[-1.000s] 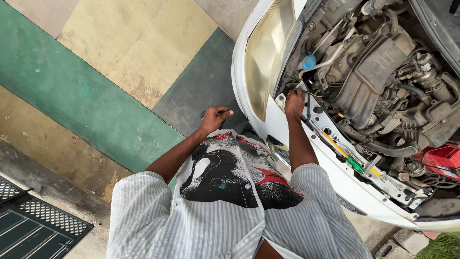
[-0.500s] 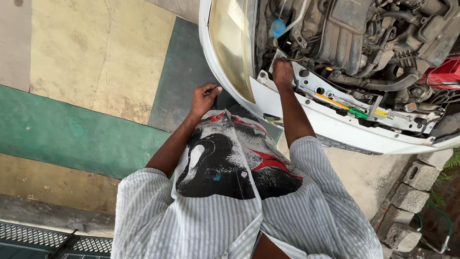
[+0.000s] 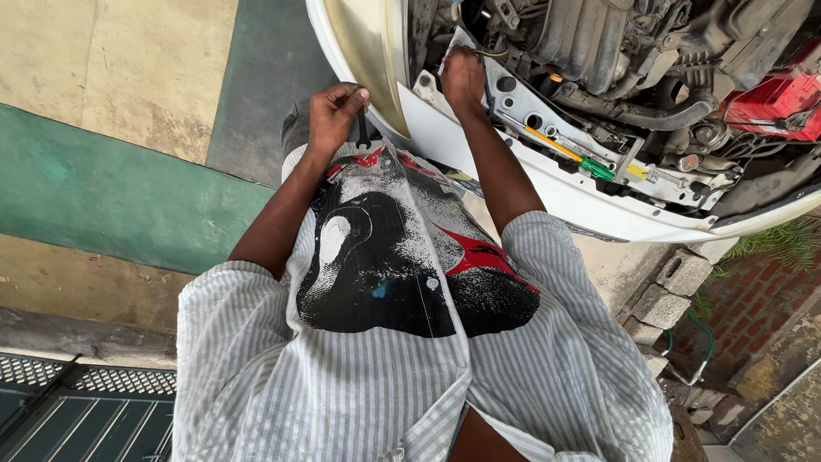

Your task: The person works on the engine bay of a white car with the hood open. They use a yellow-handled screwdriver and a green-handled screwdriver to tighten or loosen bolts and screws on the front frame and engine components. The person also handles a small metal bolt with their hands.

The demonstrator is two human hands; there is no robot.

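Two hands are busy at the car's nose: the left hand (image 3: 335, 113) is closed around a thin dark tool (image 3: 363, 133) beside the headlight (image 3: 369, 51); the right hand (image 3: 463, 79) curls onto the white front panel (image 3: 522, 94). That tool looks stiff and light, best gripped by its shank. Hoses (image 3: 658, 107) crowd behind.
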